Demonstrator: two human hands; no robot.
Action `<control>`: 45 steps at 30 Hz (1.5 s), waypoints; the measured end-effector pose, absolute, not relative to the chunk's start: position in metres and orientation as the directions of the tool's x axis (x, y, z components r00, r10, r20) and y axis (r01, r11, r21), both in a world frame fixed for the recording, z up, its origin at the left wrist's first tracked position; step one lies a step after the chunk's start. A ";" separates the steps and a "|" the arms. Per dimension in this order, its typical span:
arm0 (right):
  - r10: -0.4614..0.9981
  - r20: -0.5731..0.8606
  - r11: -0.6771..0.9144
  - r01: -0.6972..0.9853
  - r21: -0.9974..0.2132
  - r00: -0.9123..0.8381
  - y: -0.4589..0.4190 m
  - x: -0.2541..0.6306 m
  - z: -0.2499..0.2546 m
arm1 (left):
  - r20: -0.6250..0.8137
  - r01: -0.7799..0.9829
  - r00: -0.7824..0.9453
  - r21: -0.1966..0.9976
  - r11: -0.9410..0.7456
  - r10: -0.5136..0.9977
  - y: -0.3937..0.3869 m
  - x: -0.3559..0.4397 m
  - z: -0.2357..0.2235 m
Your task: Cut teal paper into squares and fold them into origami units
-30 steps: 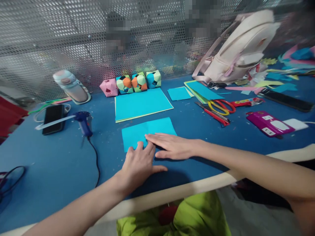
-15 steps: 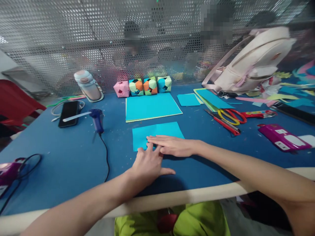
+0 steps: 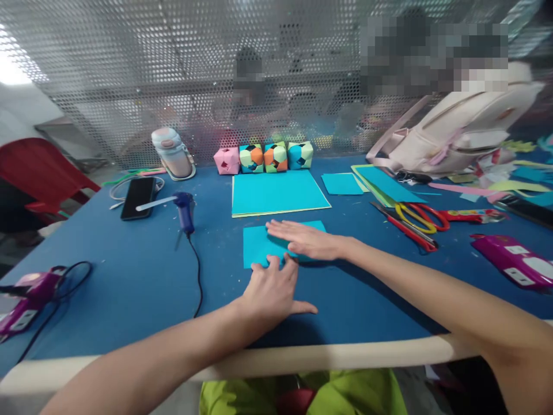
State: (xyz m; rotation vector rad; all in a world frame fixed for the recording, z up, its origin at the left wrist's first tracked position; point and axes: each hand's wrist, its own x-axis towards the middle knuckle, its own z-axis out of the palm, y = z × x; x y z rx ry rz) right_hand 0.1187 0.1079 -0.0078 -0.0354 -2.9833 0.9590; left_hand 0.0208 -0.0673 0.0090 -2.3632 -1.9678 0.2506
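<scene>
hands (image 3: pixel 306 240) on paper (image 3: pixel 258 242), lidded bottle (image 3: pixel 173 154), pale backpack (image 3: pixel 464 129)

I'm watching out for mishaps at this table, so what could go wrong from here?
The blue sheet might skew or crease, since the right hand lies flat over it and the left hand is at its near edge.

The left forearm could snag the black cord, which runs down beside it, and drag the glue gun.

If so, the glue stick jutting over the phone might knock it.
</scene>
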 end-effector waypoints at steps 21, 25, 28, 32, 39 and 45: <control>-0.113 -0.059 0.825 -0.061 -0.562 -0.992 0.091 0.055 -0.008 | -0.090 0.971 0.171 -0.154 -0.184 0.981 -0.067 0.021 0.006; -0.087 -0.051 0.846 -0.046 -0.531 -0.995 0.094 0.056 -0.011 | -0.075 0.964 0.179 -0.186 -0.190 0.981 -0.067 0.021 0.007; 0.001 -0.059 0.877 0.029 -0.480 -0.998 0.101 0.073 -0.016 | -0.072 0.961 0.176 -0.205 -0.187 0.982 -0.068 0.020 0.007; 0.166 -0.027 0.914 0.164 -0.370 -0.986 0.118 0.118 -0.025 | -0.072 0.962 0.168 -0.205 -0.179 0.983 -0.068 0.020 0.008; 0.375 -0.021 0.901 0.369 -0.230 -0.927 0.142 0.184 -0.032 | -0.096 0.969 0.158 -0.176 -0.172 0.983 -0.069 0.024 0.015; 0.295 -0.021 0.934 0.293 -0.202 -0.955 0.138 0.174 -0.023 | -0.051 0.962 0.182 -0.195 -0.189 0.982 -0.070 0.024 0.015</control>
